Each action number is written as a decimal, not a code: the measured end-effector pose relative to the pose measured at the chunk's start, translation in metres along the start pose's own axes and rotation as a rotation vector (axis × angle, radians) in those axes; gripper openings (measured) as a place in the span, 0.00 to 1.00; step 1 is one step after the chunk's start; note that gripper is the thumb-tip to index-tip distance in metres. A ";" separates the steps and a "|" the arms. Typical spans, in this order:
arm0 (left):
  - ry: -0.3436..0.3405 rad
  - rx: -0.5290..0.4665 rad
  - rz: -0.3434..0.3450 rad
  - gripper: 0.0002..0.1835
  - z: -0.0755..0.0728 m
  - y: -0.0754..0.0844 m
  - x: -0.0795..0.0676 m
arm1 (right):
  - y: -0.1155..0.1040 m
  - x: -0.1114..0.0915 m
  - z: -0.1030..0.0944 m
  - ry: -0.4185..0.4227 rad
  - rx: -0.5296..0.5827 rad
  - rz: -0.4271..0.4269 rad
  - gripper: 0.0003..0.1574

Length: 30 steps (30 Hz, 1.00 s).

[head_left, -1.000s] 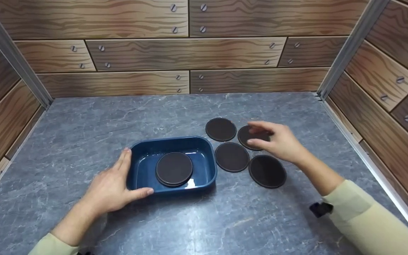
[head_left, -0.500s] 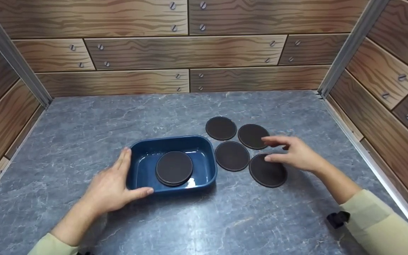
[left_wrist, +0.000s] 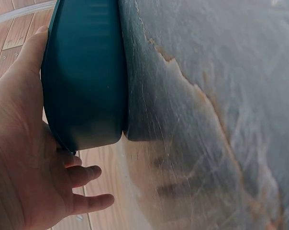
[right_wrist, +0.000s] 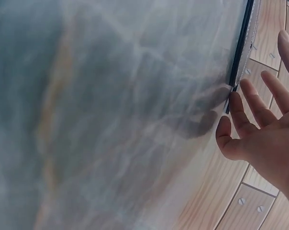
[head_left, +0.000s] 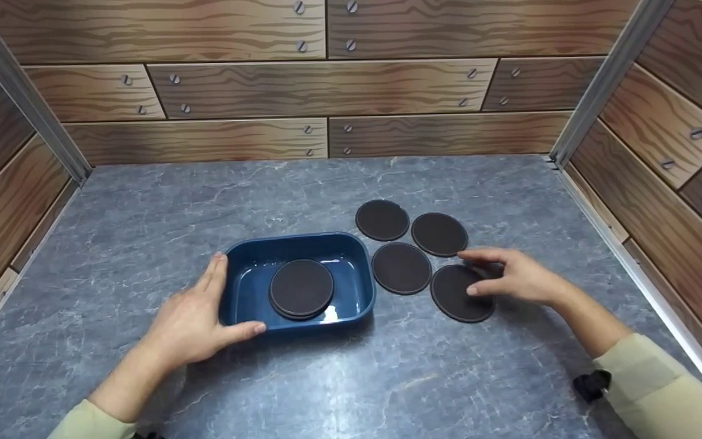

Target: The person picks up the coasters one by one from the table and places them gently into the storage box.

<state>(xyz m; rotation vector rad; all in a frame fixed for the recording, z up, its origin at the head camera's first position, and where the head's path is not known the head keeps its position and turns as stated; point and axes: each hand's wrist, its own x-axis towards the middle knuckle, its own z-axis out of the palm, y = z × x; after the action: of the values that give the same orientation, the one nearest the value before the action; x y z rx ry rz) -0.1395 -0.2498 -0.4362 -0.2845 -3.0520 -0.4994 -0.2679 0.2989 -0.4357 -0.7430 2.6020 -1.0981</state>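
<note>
A blue rectangular dish (head_left: 357, 308) stands on the table. Inside it lies a small stack of round dark coasters (head_left: 301, 288), at least two deep. My left hand (head_left: 186, 320) lies along the dish's left end, its fingers straight against the outside and thumb at the near rim; the left wrist view shows the dish wall (left_wrist: 87, 72) beside the palm. To the right are several loose coasters (head_left: 401, 268). My right hand (head_left: 521, 277) is at the nearest-right coaster (head_left: 457, 302), thumb over it and fingers at its far edge. Whether the fingers touch it I cannot tell.
Grey marble-patterned table (head_left: 339, 384) bears everything. Wood-patterned panels (head_left: 326, 88) enclose it at the back and both sides, with metal posts (head_left: 613, 79) at the corners. The remaining coasters, including the farthest one (head_left: 382, 220), lie close together beside the dish.
My right hand has moved toward me and rightward, from the far-right coaster to the nearest-right one. The left hand, dish and coasters have stayed in place.
</note>
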 end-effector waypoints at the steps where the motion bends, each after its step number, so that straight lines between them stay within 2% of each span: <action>1: 0.000 0.000 0.000 0.75 0.000 0.000 0.000 | 0.001 0.000 0.000 -0.007 0.002 0.003 0.44; 13: 0.010 0.001 0.010 0.75 0.000 0.000 0.000 | 0.004 0.000 0.001 -0.076 -0.026 0.026 0.52; 30: 0.024 -0.001 0.021 0.75 -0.001 0.000 0.000 | 0.005 0.001 0.004 -0.107 -0.052 0.055 0.56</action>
<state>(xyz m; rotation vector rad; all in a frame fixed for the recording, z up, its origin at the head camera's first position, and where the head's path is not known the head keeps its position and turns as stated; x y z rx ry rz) -0.1395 -0.2498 -0.4347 -0.3082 -3.0219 -0.4994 -0.2693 0.2993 -0.4422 -0.7162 2.5538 -0.9520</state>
